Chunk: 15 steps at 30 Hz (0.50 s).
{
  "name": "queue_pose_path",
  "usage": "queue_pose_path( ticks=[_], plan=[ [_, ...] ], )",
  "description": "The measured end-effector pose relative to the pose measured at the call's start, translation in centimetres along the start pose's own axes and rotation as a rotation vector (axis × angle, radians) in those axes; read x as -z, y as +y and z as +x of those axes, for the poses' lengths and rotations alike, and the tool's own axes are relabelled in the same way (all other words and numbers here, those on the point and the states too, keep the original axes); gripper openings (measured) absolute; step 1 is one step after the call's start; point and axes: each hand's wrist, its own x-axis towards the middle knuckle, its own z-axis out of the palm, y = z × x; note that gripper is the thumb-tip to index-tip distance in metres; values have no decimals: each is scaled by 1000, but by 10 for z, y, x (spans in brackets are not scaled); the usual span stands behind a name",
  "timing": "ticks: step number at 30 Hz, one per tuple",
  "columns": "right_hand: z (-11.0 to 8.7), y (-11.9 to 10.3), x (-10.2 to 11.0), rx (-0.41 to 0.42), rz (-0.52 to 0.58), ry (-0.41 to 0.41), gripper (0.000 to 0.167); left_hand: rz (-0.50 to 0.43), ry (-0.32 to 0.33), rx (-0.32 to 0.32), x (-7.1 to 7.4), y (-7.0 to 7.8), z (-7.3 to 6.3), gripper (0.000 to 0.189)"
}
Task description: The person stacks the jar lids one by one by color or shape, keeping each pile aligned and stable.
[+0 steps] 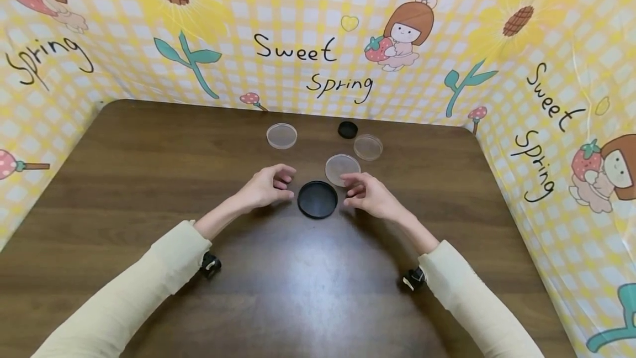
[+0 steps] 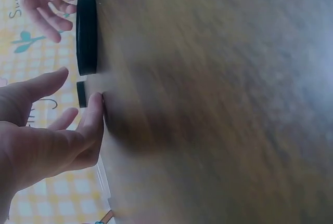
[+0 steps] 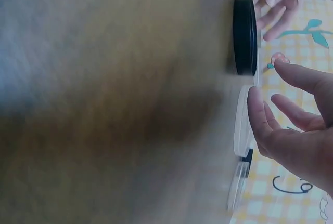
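A round black lid-like dish [image 1: 317,200] with a raised rim lies on the table between the two hands. My left hand [image 1: 269,185] hovers just left of it, fingers loosely bent and holding nothing. On the other side, my right hand [image 1: 370,196] has its fingers apart and relaxed, with a gap to the black dish. Behind the right fingertips lies a clear round dish [image 1: 342,169], partly covered by them in the head view. Both wrist views show the black dish [image 2: 87,34] edge-on, standing free of either hand.
Farther back are another clear dish [image 1: 281,136] on the left, a small black round lid or dish [image 1: 348,130], and a clear dish [image 1: 368,147] beside it. A patterned cloth [image 1: 298,26] rises behind the brown wooden table [image 1: 149,181] and along its sides.
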Motion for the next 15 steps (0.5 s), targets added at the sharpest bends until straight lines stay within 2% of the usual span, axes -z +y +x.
queue_pose_path(
  ticks=[8,15],
  plan=[
    [4,8,13,3,-13,25,51,-44,38,-18,-5,1,9,49],
    [12,6,21,0,-11,86,50,9,61,-37,-3,11,29,48]
  ],
)
